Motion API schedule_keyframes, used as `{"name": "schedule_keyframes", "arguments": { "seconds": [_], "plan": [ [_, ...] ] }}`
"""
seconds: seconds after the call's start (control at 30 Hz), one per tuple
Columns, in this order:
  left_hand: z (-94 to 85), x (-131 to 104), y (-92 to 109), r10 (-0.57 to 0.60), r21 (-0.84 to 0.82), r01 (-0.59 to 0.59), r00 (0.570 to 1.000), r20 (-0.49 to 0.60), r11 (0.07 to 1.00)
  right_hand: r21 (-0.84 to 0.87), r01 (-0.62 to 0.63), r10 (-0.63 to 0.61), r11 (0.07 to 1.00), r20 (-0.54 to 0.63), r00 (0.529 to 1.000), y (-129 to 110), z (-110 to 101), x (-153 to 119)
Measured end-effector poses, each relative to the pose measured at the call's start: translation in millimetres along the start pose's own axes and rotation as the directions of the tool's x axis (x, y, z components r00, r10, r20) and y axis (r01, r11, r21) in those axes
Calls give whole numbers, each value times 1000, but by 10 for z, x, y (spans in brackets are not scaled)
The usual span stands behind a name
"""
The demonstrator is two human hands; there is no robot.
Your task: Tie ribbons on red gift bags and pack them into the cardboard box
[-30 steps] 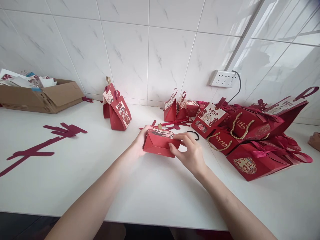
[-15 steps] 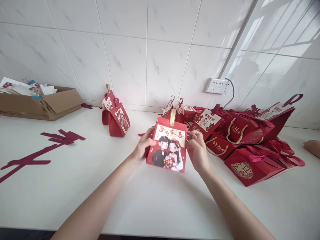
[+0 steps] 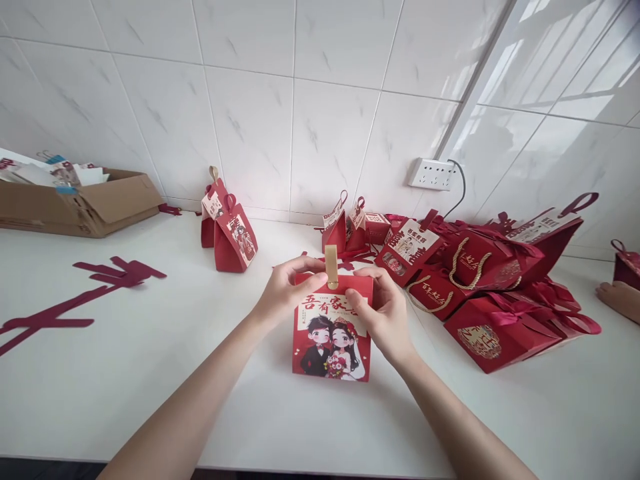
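Note:
A red gift box (image 3: 332,340) with a cartoon bride and groom on its front is upright before me at the middle of the white table. My left hand (image 3: 290,288) grips its top left edge, thumb in front near the gold ribbon loop (image 3: 331,267). On the top right, my right hand (image 3: 383,308) pinches the same box, its thumb over part of the lettering. The fingers behind the box are partly hidden.
Red boxes (image 3: 235,233) stand at the back left, near a cardboard box (image 3: 115,203) of cards. Dark red ribbons (image 3: 120,273) lie left. Many red boxes (image 3: 505,327) are piled right, beyond them another person's hand (image 3: 620,300). A power strip (image 3: 433,174) is on the wall.
The box has come lower and closer to me. Both my hands have moved from its sides to its top edge. At the far right, a red box now shows by the other person's hand.

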State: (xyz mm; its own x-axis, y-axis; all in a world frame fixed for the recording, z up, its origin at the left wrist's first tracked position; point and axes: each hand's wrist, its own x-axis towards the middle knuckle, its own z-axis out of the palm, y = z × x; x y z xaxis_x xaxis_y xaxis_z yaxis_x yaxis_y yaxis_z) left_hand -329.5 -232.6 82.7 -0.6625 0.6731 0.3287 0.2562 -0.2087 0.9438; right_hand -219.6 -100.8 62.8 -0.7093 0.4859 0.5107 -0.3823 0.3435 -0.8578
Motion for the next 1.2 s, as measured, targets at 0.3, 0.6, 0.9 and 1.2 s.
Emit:
{"name": "schedule_keyframes", "arguments": {
  "seconds": [0.3, 0.6, 0.9, 1.2],
  "plan": [
    [88, -61, 124, 17, 87, -6, 992, -124, 996, 70, -273, 248, 959, 253, 935, -152, 27, -94],
    [194, -110, 131, -50, 6, 53, 980, -193, 999, 66, -393, 362, 917, 273, 891, -152, -25, -29],
    [215, -123, 109, -53, -14, 51, 979, -197, 999, 58, -408, 377, 911, 282, 882, -164, -32, -29],
    [152, -156, 164, 58, 32, -50, 946, -319, 998, 99, -187, 142, 977, 349, 926, -140, -48, -115]
  ]
}}
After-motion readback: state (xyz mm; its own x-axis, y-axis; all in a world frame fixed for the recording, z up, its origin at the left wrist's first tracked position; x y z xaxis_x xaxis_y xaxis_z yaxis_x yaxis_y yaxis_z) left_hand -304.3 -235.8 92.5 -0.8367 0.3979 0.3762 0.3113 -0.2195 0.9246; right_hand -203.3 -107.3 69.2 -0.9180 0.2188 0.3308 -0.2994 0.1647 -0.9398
